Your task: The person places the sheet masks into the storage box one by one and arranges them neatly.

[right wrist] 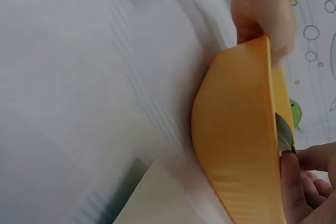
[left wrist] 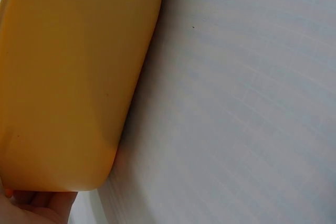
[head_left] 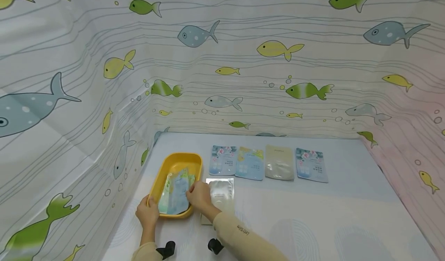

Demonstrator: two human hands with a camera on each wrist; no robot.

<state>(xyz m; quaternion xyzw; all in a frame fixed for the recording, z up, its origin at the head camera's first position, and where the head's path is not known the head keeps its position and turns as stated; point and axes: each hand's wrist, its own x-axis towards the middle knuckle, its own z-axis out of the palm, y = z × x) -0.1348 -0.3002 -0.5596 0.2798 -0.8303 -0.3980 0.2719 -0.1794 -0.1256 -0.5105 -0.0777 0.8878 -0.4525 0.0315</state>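
Observation:
My left hand [head_left: 147, 212] grips the near left corner of a yellow plastic basin [head_left: 199, 160]; in the left wrist view its fingers curl at the foot of the basin's wall. Several face mask sachets lie in the basin, with a light blue sachet [head_left: 179, 191] on top of greenish ones. My right hand [head_left: 201, 197] reaches over the basin's right rim and pinches the edge of a sachet there. In the right wrist view, thumb and fingers of the right hand [right wrist: 310, 184] meet at a bent, silvery sachet edge [right wrist: 284, 134]. The sachet's rest is hidden there.
Behind and right of the basin, a row holds a floral sachet [head_left: 223, 160], a blue-yellow sachet [head_left: 249, 163], a beige sachet [head_left: 279, 161] and another floral sachet [head_left: 311, 164]. A silver-and-beige sachet [head_left: 222, 193] lies partly under the right forearm. Fish-patterned curtains [head_left: 243, 33] surround the table.

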